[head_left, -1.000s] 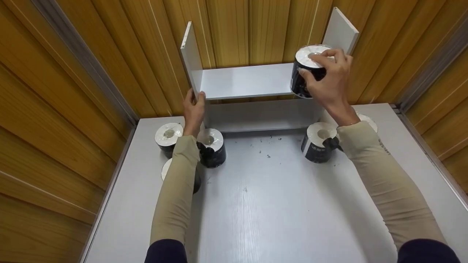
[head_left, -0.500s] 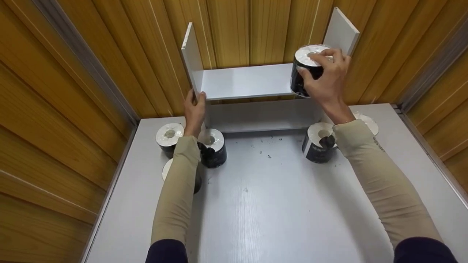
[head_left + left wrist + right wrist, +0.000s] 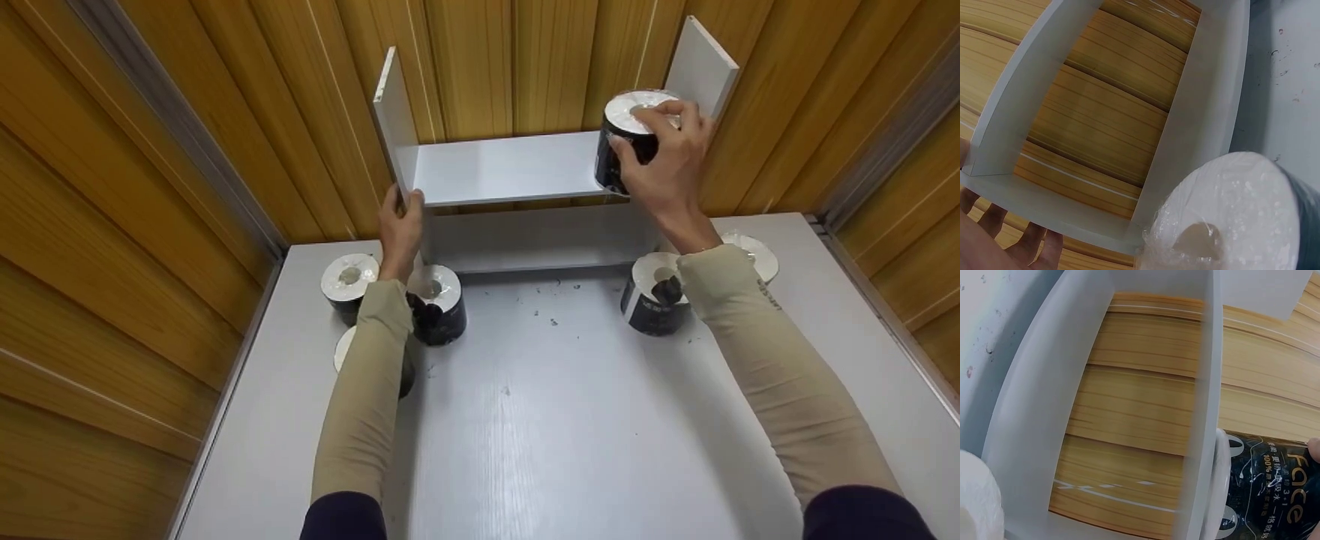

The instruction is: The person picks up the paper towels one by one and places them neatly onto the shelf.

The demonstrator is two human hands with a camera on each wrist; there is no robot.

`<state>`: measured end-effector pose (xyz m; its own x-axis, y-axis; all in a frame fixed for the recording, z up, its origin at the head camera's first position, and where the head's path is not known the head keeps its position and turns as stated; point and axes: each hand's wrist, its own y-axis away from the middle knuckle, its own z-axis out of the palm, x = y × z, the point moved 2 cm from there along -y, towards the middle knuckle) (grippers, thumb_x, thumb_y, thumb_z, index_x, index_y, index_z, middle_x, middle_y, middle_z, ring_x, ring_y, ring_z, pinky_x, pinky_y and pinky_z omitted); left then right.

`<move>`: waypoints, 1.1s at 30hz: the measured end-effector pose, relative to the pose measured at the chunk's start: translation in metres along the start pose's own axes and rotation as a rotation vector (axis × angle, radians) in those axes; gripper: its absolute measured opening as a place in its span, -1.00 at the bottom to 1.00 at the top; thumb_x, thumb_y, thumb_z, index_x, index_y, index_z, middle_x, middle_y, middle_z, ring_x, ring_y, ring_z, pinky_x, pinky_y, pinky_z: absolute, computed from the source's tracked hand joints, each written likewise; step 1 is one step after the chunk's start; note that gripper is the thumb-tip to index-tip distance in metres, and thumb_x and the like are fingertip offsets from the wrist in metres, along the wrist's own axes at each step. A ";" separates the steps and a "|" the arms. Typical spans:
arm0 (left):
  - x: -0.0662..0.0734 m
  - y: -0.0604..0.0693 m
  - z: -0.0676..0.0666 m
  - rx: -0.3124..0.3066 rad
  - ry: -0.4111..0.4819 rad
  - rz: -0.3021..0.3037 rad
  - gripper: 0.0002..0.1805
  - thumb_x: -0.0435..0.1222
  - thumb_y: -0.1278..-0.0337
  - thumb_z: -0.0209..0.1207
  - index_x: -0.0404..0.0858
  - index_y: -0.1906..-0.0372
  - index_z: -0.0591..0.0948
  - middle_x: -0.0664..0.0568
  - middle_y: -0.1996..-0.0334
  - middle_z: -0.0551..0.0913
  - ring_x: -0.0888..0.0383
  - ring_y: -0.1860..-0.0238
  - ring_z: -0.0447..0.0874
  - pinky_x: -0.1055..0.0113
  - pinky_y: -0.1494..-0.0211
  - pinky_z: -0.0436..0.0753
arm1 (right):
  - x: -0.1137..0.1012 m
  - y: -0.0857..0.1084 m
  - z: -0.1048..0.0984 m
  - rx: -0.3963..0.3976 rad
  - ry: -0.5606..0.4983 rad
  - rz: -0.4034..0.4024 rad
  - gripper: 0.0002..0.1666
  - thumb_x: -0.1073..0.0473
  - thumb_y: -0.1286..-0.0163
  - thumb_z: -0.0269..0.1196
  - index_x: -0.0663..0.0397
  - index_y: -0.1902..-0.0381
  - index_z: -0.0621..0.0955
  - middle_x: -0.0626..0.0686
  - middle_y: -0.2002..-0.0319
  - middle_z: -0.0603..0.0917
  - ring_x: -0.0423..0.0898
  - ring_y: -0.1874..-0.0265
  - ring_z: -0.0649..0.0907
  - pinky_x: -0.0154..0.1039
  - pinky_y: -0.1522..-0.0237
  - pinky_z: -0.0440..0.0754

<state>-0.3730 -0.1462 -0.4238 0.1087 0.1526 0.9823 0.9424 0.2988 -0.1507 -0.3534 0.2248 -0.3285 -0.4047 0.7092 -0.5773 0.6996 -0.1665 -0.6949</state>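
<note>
My right hand [image 3: 670, 169] grips a toilet paper roll [image 3: 619, 161] in a black wrapper, thumb on its side and fingers at the top near the core hole. The roll stands upright at the right end of the white shelf's upper board [image 3: 510, 169]. In the right wrist view the roll's printed wrapper [image 3: 1275, 486] shows beside the board edge [image 3: 1203, 410]; whether its whole base rests there I cannot tell. On the other side, my left hand [image 3: 401, 234] holds the shelf's left side panel [image 3: 395, 124], its fingers behind the panel [image 3: 1084, 216] in the left wrist view.
Wrapped rolls stand on the white table [image 3: 525, 435]: one left of the shelf [image 3: 350, 277], one by my left wrist [image 3: 442, 304], one partly under my left sleeve [image 3: 345, 349]. Two more, a front roll [image 3: 652, 304] and a rear roll [image 3: 759, 255], stand at right. Wood-patterned walls [image 3: 469, 67] enclose the table.
The roll in my right hand has come down slightly onto or close to the board. My right forearm has shifted a little left. My left hand stays on the panel.
</note>
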 end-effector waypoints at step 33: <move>0.002 -0.003 -0.001 -0.024 -0.014 0.008 -0.41 -0.14 -0.62 0.08 -0.22 -0.59 0.40 -0.17 -0.56 0.44 -0.04 -0.61 0.32 0.16 -0.65 0.35 | -0.002 -0.002 -0.007 -0.050 0.025 0.002 -0.45 -0.04 -0.43 0.41 0.10 -0.28 0.72 0.19 -0.42 0.54 0.18 -0.47 0.36 0.00 -0.51 0.32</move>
<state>-0.3751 -0.1471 -0.4210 0.1117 0.1684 0.9794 0.9488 0.2748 -0.1555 -0.3501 0.2288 -0.3226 -0.3890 0.7257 -0.5675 0.7292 -0.1339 -0.6711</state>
